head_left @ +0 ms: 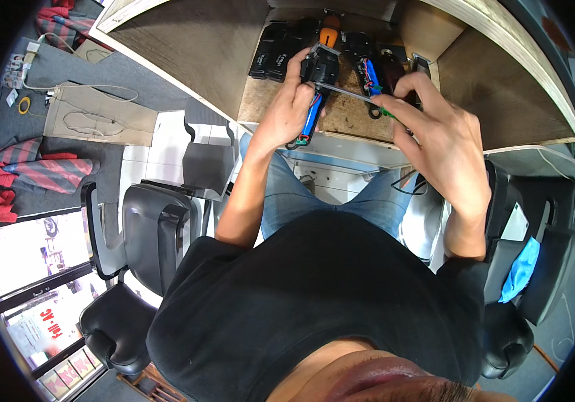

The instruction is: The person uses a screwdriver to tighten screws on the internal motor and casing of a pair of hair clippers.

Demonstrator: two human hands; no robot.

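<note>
My left hand (284, 110) is closed around a hair clipper (320, 67) with its casing off, so a blue battery shows along its lower part. In my right hand (445, 134) is a screwdriver (348, 92); its thin metal shaft points left and its tip meets the clipper near my left thumb. Only a little of its green handle shows between my fingers. Just right of the held clipper lies a second opened clipper (369, 74), also with a blue battery and coloured wires. Black casing parts (274, 50) lie to the left, and an orange-and-black object (330, 32) lies behind.
The work surface (254, 104) is boxed by wooden side walls (194, 57). A dark rounded object (392, 67) lies at its right. Black chairs (160, 228) stand at left and right, one bearing a phone (515, 223) and blue cloth (521, 268). A cable (555, 159) runs along the right.
</note>
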